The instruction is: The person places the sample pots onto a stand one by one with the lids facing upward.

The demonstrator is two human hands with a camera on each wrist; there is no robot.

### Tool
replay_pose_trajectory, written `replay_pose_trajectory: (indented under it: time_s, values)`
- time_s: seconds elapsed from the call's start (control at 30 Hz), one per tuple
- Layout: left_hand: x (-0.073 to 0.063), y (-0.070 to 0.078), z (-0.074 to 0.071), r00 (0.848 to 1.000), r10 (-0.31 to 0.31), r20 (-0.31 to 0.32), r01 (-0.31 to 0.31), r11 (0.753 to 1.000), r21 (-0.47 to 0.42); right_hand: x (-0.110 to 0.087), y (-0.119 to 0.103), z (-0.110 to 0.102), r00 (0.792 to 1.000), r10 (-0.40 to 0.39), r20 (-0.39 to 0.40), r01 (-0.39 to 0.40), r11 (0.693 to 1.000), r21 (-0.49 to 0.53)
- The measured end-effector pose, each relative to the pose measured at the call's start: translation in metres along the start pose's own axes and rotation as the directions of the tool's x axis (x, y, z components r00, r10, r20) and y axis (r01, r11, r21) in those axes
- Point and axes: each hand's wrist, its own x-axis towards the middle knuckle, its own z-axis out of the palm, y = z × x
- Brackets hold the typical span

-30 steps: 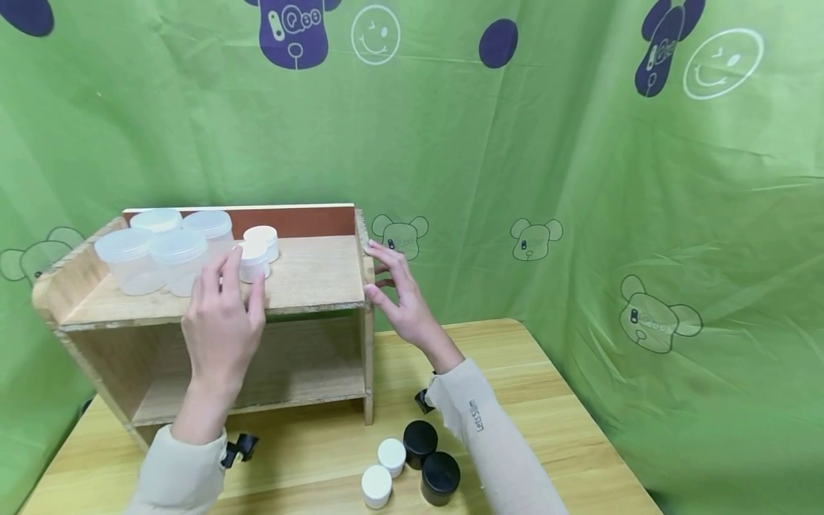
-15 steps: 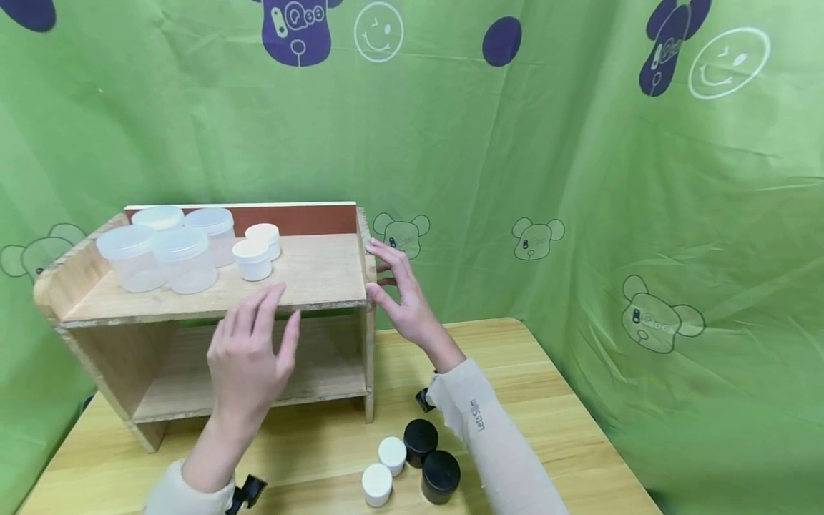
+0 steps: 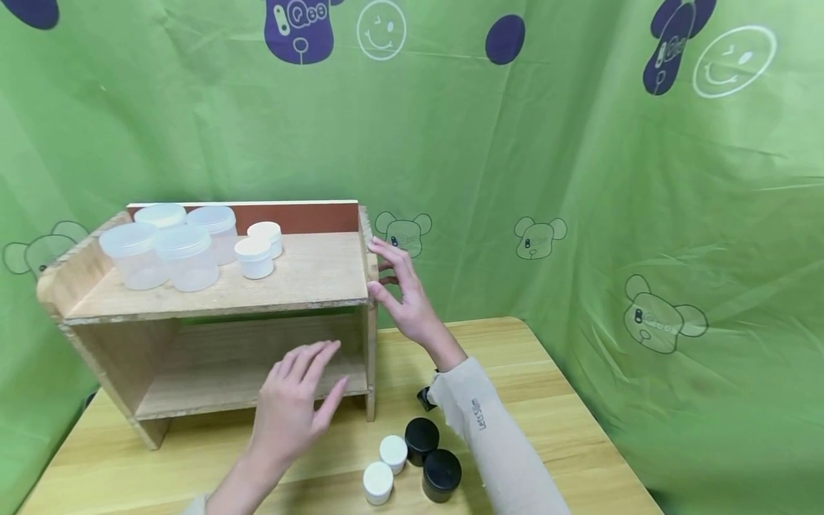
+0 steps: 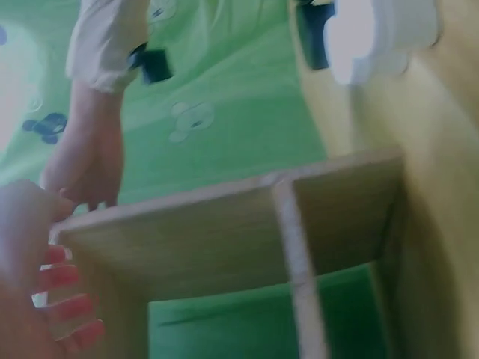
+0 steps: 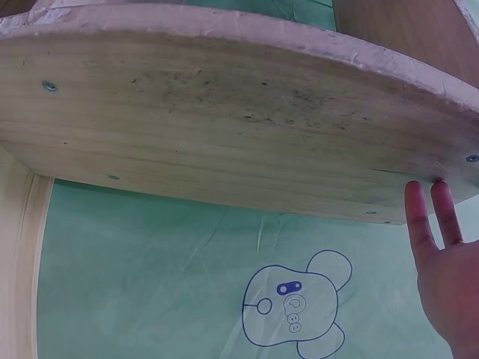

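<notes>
A small two-tier wooden shelf [image 3: 315,275] stands on the table. On its top board are several translucent lidded jars [image 3: 188,266] at the left, with two small white jars [image 3: 255,259] beside them. My left hand [image 3: 288,409] is in the air before the lower tier, fingers spread and holding nothing. My right hand [image 3: 412,307] touches the shelf's right side panel; in the right wrist view two straight fingertips [image 5: 414,191] meet its outer face. Two white jars [image 3: 378,483] and two black jars [image 3: 441,476] stand close together on the table.
The wooden table [image 3: 515,386] extends right of the shelf, ending at a rounded back corner. A green curtain [image 3: 463,143] with bear prints hangs behind and on both sides. The shelf's lower board [image 3: 244,390] lies under the top one.
My left hand has come away from the small white jars on the top board and moved down and right, fingers opening. My right hand keeps its place on the side panel.
</notes>
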Motion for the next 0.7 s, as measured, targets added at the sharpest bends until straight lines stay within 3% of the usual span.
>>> replay_pose_trajectory:
  time_s: [0.13,0.2,0.27,0.4,0.5,0.6,0.7]
  values:
    - [-0.015,0.005,0.010,0.991,-0.042,0.125,0.043,0.999,-0.004,0.000,0.000,0.000,1.000,-0.006,0.003,0.006,1.000,0.004]
    - [-0.023,0.008,0.015,0.976,-0.076,0.202,0.083,0.996,-0.026,0.000,0.000,-0.001,1.000,-0.011,0.004,0.010,1.000,0.007]
    - [-0.032,0.011,0.020,0.951,-0.109,0.288,0.132,0.989,-0.061,0.000,-0.001,-0.001,1.000,-0.013,0.004,0.013,1.000,0.008]
    - [-0.049,0.018,0.027,0.884,-0.154,0.441,0.237,0.961,-0.140,0.000,-0.001,-0.002,1.000,-0.009,0.006,0.009,1.000,0.003]
    - [-0.060,0.021,0.031,0.827,-0.171,0.535,0.325,0.922,-0.209,0.000,-0.002,-0.002,1.000,0.003,0.008,-0.003,1.000,-0.004]
    - [-0.069,0.023,0.036,0.772,-0.164,0.614,0.415,0.861,-0.292,0.000,-0.002,-0.002,1.000,0.007,0.011,-0.007,1.000,-0.004]
    - [-0.077,0.023,0.040,0.714,-0.141,0.686,0.506,0.781,-0.366,0.000,-0.002,-0.002,1.000,0.008,0.012,-0.008,1.000,-0.005]
